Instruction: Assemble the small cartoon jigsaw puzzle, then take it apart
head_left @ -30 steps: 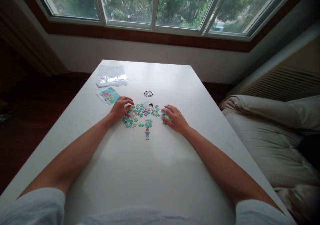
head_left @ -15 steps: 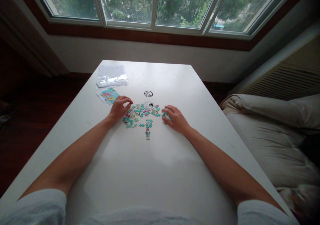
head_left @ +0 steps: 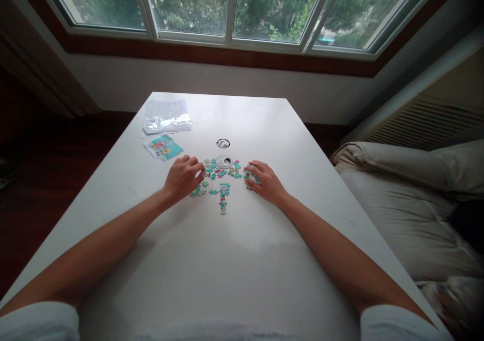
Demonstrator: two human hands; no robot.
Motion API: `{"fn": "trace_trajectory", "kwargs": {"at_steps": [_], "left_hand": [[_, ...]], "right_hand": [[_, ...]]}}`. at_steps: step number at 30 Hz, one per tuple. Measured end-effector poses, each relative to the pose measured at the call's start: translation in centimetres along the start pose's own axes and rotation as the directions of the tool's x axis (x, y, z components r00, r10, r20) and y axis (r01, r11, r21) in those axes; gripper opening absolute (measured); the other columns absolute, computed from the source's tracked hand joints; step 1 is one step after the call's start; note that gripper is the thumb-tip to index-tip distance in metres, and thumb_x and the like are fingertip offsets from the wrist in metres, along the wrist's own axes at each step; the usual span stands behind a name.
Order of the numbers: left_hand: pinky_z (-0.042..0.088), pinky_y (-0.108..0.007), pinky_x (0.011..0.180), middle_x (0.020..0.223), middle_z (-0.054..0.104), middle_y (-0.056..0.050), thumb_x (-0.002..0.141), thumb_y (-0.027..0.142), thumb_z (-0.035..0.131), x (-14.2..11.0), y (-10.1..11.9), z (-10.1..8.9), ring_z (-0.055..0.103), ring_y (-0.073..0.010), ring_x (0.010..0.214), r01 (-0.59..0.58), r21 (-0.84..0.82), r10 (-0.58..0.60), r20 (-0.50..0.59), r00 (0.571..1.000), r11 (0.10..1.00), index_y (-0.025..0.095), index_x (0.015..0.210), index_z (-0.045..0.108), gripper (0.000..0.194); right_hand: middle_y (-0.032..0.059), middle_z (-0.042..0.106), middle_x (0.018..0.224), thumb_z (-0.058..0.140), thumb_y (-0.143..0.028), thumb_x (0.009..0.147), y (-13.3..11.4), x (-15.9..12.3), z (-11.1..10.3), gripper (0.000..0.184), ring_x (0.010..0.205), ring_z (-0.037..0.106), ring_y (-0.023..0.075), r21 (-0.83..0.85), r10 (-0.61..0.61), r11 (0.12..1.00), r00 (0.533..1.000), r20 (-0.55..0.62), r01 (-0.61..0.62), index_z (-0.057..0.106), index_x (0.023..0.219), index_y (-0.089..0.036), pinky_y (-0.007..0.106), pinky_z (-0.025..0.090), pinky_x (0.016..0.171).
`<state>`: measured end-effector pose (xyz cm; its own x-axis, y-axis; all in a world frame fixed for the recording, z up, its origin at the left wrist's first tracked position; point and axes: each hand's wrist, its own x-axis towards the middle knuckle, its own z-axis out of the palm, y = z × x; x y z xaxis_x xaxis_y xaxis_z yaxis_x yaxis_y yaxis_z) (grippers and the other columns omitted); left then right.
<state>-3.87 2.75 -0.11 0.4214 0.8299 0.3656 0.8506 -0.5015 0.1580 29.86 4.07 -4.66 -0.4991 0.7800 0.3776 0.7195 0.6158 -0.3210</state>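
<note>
Many small jigsaw puzzle pieces (head_left: pixel 218 173), mostly turquoise with some pink and yellow, are scattered over the middle of the white table (head_left: pixel 227 260). Closer to me, a joined strip of puzzle (head_left: pixel 223 200) runs toward my body, wider at its far end. My left hand (head_left: pixel 184 175) is over the left side of the pieces, its fingers curled and thumb near the index finger; anything in that pinch is hidden. On the right, my right hand (head_left: pixel 265 180) rests with fingers spread over a small cluster of puzzle pieces (head_left: pixel 251 176), partly covering them.
A round grey-white disc (head_left: pixel 224 162) lies among the pieces, with a smaller dark-rimmed oval (head_left: pixel 223 143) beyond it. At the back left are a colourful picture sheet (head_left: pixel 165 148) and a clear plastic packet (head_left: pixel 167 116). A beige sofa (head_left: pixel 378 194) stands to the right.
My left hand has moved right and slightly toward me, away from the picture sheet and over the left-hand pieces. My right hand stays almost in place.
</note>
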Motion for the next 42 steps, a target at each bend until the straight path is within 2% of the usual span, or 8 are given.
{"fn": "trace_trajectory", "kwargs": {"at_steps": [3, 10, 18, 25, 29, 35, 38, 42], "left_hand": [[0.045, -0.043, 0.086, 0.098, 0.068, -0.009, 0.094, 0.027, 0.059, -1.2, 1.2, -0.7, 0.056, -0.0271, 0.095, -0.021, 0.025, 0.019, 0.058, 0.998, 0.999, 0.024, 0.097, 0.074, 0.016], [0.046, -0.043, 0.085, 0.1, 0.07, -0.008, 0.094, 0.026, 0.058, -2.3, 0.8, 0.3, 0.055, -0.0261, 0.095, -0.01, -0.007, 0.01, 0.109, 0.994, 1.0, 0.027, 0.099, 0.076, 0.019], [0.047, -0.042, 0.086, 0.095, 0.069, -0.007, 0.092, 0.029, 0.061, -2.2, 1.2, 0.4, 0.056, -0.0253, 0.094, 0.006, -0.039, -0.002, 0.087, 0.996, 0.999, 0.024, 0.086, 0.072, 0.013], [0.047, -0.043, 0.086, 0.101, 0.069, -0.007, 0.089, 0.033, 0.067, -2.5, 1.5, 0.9, 0.056, -0.0271, 0.098, 0.056, -0.042, -0.053, 0.068, 0.996, 0.998, 0.026, 0.1, 0.073, 0.015], [0.046, -0.043, 0.085, 0.102, 0.07, -0.007, 0.088, 0.03, 0.067, -2.5, 1.8, 0.9, 0.056, -0.0272, 0.098, 0.052, -0.062, -0.046, 0.086, 0.995, 0.997, 0.028, 0.1, 0.075, 0.015], [0.047, -0.042, 0.087, 0.102, 0.07, -0.005, 0.085, 0.027, 0.069, -2.2, 2.3, 1.2, 0.058, -0.0271, 0.1, 0.07, -0.14, -0.058, 0.09, 0.994, 0.988, 0.028, 0.097, 0.074, 0.013], [0.045, -0.043, 0.09, 0.103, 0.071, -0.005, 0.087, 0.024, 0.067, -2.0, 2.8, 1.4, 0.059, -0.027, 0.102, 0.059, -0.163, -0.049, 0.069, 0.996, 0.985, 0.027, 0.096, 0.072, 0.011], [0.045, -0.042, 0.091, 0.094, 0.074, -0.002, 0.089, 0.023, 0.064, -1.7, 3.2, 1.6, 0.064, -0.0238, 0.094, 0.075, -0.231, -0.061, 0.068, 0.996, 0.97, 0.026, 0.091, 0.071, 0.009]], "right_hand": [[0.011, 0.057, 0.141, 0.056, -0.04, 0.098, -0.1, 0.1, 0.0, 0.039, 0.137, 0.047, 0.03, 0.004, -0.003, 1.0, 1.0, -0.006, 0.003, 0.061, 0.134, -0.026, 0.053, 0.042, 0.115], [0.0107, 0.058, 0.141, 0.055, -0.041, 0.098, -0.3, 0.1, -0.2, 0.039, 0.136, 0.048, 0.0307, 0.014, 0.001, 1.0, 1.0, -0.017, -0.001, 0.062, 0.133, -0.027, 0.054, 0.042, 0.114], [0.0104, 0.057, 0.142, 0.054, -0.04, 0.098, -0.4, 0.1, -0.2, 0.039, 0.136, 0.048, 0.0314, 0.02, 0.001, 1.0, 1.0, -0.012, -0.001, 0.062, 0.134, -0.028, 0.056, 0.042, 0.114], [0.0106, 0.058, 0.141, 0.055, -0.04, 0.098, -0.2, 0.1, 0.0, 0.039, 0.136, 0.048, 0.0303, 0.014, -0.002, 1.0, 1.0, -0.016, 0.002, 0.062, 0.133, -0.027, 0.054, 0.042, 0.115], [0.0105, 0.058, 0.141, 0.055, -0.04, 0.098, -0.3, 0.1, -0.1, 0.039, 0.137, 0.047, 0.0307, 0.013, 0.005, 1.0, 1.0, -0.017, -0.004, 0.062, 0.134, -0.028, 0.055, 0.042, 0.114], [0.0102, 0.058, 0.142, 0.055, -0.04, 0.099, -3.1, 0.2, -0.5, 0.036, 0.138, 0.047, 0.0295, 0.032, -0.038, 0.999, 0.999, -0.028, 0.039, 0.063, 0.132, -0.028, 0.054, 0.041, 0.115], [0.0087, 0.058, 0.144, 0.054, -0.041, 0.1, -5.2, 0.2, -0.7, 0.035, 0.142, 0.044, 0.0285, 0.042, -0.139, 0.99, 0.99, 0.035, 0.137, 0.063, 0.131, -0.027, 0.053, 0.038, 0.118], [0.0059, 0.059, 0.145, 0.053, -0.041, 0.1, -6.9, 0.1, -0.6, 0.035, 0.143, 0.044, 0.028, 0.076, -0.26, 0.965, 0.959, 0.113, 0.252, 0.064, 0.131, -0.028, 0.053, 0.035, 0.12]]}}
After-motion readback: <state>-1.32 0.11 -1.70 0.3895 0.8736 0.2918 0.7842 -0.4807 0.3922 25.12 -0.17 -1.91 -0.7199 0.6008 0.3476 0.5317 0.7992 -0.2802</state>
